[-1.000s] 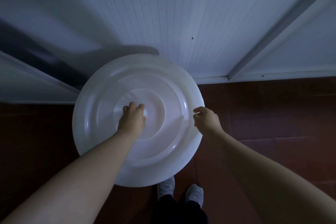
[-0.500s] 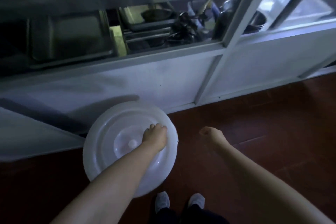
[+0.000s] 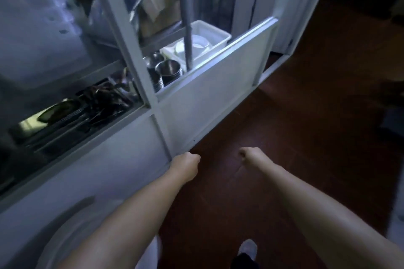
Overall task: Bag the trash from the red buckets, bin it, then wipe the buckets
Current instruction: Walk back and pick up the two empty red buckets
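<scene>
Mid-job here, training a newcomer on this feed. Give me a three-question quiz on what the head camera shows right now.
1. True or false: the left hand grips the white lid.
2. Multiple choice: behind the glass, what lies in the white tub? A) white bowls B) red buckets C) a trash bag
3. Fill in: both hands, the right hand included, hang over the dark red ____.

Key:
1. False. The left hand is loosely curled and holds nothing; the lid lies blurred at bottom left, under the forearm.
2. A, white bowls.
3. floor.
</scene>
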Available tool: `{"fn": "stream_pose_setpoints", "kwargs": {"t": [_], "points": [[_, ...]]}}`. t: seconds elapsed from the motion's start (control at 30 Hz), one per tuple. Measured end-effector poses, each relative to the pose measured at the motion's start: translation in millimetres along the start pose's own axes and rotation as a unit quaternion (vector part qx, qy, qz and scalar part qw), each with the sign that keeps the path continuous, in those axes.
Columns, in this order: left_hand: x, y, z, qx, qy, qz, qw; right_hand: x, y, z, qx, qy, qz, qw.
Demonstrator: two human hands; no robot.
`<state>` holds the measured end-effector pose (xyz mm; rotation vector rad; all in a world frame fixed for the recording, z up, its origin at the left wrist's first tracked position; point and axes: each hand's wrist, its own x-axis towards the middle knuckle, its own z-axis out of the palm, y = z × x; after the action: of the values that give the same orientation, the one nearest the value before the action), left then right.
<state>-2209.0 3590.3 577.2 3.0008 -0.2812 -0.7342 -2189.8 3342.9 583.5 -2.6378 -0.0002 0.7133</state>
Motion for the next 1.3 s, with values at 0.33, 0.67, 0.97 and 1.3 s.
{"fn": "stream_pose_setpoints", "kwargs": {"t": [0.33,0.67,0.97,1.3], "points": [[157.1,199.4,-110.9,0.090,0.020,0.099,0.991,23.6,174.9,-150.0,0.049,0.070,0.100,0.991],[353.3,359.9,-192.1,0.099,0.054,0.205,0.972,122.8,323.8,-287.3,0.069,0.099,0.172,0.978],[563.2,493.4,-272.8,0.091,0.079,0.303,0.945,244.5,452.8,-410.0,0.086,0.170,0.226,0.955],[761.4,681.7,-362.3,0.098,0.086,0.387,0.913,351.6,617.5,-547.5,0.098,0.244,0.240,0.934]]}}
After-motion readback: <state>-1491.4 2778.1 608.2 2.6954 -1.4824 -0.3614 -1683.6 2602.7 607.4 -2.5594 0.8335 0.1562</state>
